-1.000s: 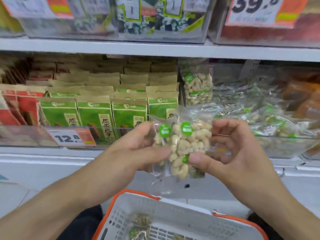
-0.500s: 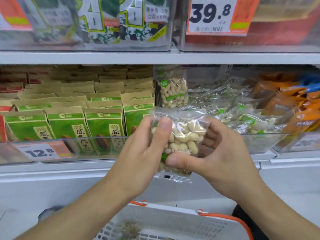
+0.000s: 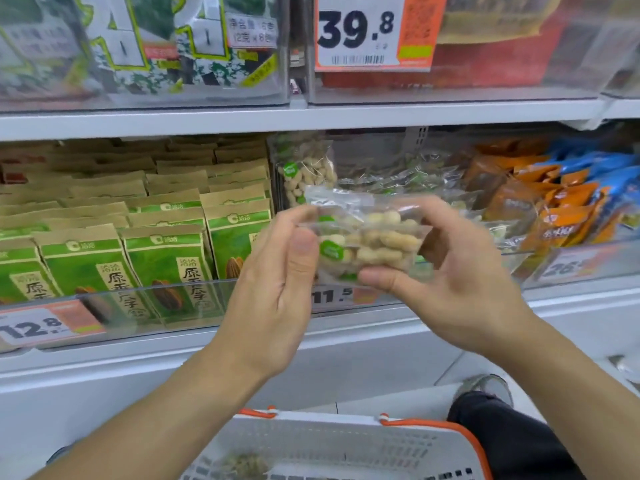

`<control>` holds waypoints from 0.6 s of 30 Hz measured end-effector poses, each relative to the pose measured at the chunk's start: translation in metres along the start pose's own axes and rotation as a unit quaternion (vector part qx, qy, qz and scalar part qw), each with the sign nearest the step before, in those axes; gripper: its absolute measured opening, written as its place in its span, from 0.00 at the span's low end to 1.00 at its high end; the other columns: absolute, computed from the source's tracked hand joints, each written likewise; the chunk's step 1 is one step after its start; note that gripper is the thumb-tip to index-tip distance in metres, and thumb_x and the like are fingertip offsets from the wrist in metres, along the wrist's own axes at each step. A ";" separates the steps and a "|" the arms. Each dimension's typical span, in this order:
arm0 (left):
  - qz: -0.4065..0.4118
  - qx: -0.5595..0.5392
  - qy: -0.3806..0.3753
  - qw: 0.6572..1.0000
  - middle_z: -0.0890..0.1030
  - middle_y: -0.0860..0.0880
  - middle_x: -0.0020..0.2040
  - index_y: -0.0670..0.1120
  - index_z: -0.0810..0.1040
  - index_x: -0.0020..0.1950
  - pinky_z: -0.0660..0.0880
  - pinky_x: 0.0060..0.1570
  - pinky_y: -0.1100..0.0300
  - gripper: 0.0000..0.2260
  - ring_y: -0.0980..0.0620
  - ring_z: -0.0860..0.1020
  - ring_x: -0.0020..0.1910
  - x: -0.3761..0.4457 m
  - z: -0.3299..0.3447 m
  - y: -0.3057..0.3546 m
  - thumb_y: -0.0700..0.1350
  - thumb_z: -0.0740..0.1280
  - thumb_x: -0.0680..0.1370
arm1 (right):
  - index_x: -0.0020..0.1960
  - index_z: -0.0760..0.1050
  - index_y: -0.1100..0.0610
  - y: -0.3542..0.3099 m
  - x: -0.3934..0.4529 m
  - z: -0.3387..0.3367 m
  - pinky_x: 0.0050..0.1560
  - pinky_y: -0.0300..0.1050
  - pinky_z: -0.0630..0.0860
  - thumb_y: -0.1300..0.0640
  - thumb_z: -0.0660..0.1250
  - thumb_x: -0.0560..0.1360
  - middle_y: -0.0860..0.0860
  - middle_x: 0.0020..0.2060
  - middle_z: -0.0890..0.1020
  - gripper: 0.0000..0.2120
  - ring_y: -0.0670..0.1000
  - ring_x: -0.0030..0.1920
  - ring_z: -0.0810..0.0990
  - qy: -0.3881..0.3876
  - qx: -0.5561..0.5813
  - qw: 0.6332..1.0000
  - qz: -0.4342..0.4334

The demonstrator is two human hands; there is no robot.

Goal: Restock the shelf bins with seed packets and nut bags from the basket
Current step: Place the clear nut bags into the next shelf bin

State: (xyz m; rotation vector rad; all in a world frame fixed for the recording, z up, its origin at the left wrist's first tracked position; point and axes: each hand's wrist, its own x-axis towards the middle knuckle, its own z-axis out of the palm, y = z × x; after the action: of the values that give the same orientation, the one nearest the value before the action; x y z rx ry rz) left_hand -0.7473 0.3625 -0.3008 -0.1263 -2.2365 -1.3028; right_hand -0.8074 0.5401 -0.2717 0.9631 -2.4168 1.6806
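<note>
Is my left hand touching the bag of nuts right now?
Touching. The head view shows the left hand with its thumb pressed on the nut bag's left end.

White shelves (image 3: 311,119) fill the far wall. A big price tag (image 3: 360,32) sits up top. The pale floor (image 3: 485,372) shows near the right.

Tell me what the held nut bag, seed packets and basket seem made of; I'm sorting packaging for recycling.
Nut bag: clear glossy plastic film, nuts visible through it, crinkled.
Seed packets: matte brown kraft-like paper with printed green fronts; any lining can't be told.
Basket: rigid white plastic, slotted, with orange trim.
</note>
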 end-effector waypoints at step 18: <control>0.031 0.256 -0.004 0.966 0.67 0.53 0.60 0.48 0.72 0.61 0.56 0.59 0.71 0.20 0.55 0.65 0.62 -0.005 0.012 -0.047 0.52 0.69 0.72 | 0.61 0.75 0.59 0.127 0.169 -0.028 0.57 0.55 0.81 0.55 0.79 0.67 0.53 0.52 0.85 0.26 0.55 0.52 0.85 0.219 0.121 0.956 0.155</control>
State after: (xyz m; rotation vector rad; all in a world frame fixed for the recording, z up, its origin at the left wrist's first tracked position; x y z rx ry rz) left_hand -0.7635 0.3488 -0.3446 -0.0083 -2.4756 -0.6585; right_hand -1.0163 0.5140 -0.3032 0.1817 -2.1768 2.0582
